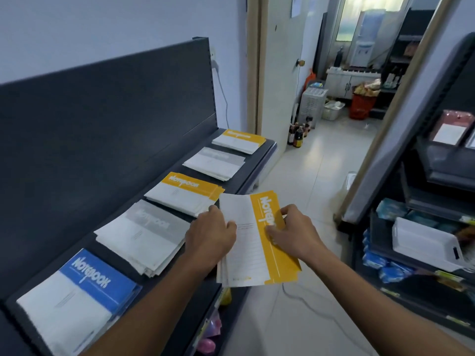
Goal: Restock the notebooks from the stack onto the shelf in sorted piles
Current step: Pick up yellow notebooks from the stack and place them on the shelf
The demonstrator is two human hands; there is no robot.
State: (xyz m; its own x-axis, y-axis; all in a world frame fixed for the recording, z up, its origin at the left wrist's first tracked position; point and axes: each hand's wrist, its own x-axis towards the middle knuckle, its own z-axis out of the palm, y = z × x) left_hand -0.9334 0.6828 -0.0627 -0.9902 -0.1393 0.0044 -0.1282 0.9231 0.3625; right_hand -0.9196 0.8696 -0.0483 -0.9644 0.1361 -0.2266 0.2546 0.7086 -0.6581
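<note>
Item, lower left: blue pile lay flat on the dark shelf. Just beyond it lay the near grey pile. Frame centre, past the shelf edge: yellow notebook stack, its left edge gripped by the left hand and its yellow band pinched by the right hand. Toward upper centre, in a row, each apart: near yellow pile, far grey pile, far yellow pile.

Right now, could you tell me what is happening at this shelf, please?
A person's left hand and right hand both grip a small stack of yellow-banded paper notebooks at the front edge of the dark shelf. Five sorted piles lie on it, near to far: a blue-banded pile, a grey-banded pile, a yellow-banded pile, a second grey-banded pile and a second yellow-banded pile.
</note>
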